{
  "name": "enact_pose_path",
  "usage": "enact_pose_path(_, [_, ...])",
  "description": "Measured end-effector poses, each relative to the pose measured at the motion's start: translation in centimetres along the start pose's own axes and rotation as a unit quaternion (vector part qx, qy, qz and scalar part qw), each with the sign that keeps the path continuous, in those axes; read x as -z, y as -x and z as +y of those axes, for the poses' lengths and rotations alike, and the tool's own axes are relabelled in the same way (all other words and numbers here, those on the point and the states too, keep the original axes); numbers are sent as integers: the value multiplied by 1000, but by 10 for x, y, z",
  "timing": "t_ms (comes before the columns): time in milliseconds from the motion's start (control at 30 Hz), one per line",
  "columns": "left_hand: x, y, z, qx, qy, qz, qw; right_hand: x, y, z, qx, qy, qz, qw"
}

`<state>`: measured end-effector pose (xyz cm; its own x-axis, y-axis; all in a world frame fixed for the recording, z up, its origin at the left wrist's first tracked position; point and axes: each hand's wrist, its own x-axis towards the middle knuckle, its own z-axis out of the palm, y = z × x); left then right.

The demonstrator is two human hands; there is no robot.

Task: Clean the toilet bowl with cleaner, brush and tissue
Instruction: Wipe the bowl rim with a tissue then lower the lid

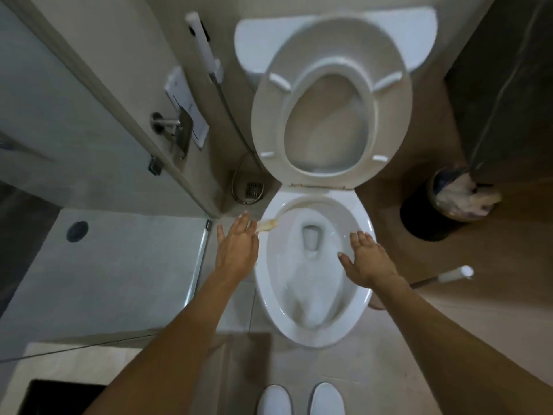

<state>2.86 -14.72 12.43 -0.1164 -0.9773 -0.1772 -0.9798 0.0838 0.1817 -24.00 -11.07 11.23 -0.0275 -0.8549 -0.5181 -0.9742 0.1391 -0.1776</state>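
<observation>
The white toilet bowl (363, 223) stands open, its seat and lid (263, 121) raised against the cistern, with water in the bottom. My left hand (236, 250) hovers palm down at the bowl's left rim, fingers stretched and apart. A small yellowish piece of tissue (268, 226) is right at its fingertips over the rim, blurred; no grip on it is visible. My right hand (368, 262) is spread flat over the right rim and holds nothing. The toilet brush handle (453, 273) pokes out on the floor to the right, behind my right forearm.
A dark waste bin (431, 217) holding crumpled tissue stands at the right. A bidet sprayer (203, 46) hangs on the left wall, with its hose looping by a floor drain (254, 189). A glass shower door with a metal handle (173, 130) is at left. My white slippers (273, 399) are below.
</observation>
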Motion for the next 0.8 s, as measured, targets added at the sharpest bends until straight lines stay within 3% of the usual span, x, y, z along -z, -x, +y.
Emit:
enact_pose_path(433, [165, 60, 56, 25, 5, 20, 999, 144, 105, -38, 43, -7, 46, 998])
enact_pose_path(800, [242, 6, 63, 23, 17, 50, 998, 241, 75, -41, 44, -23, 102, 994])
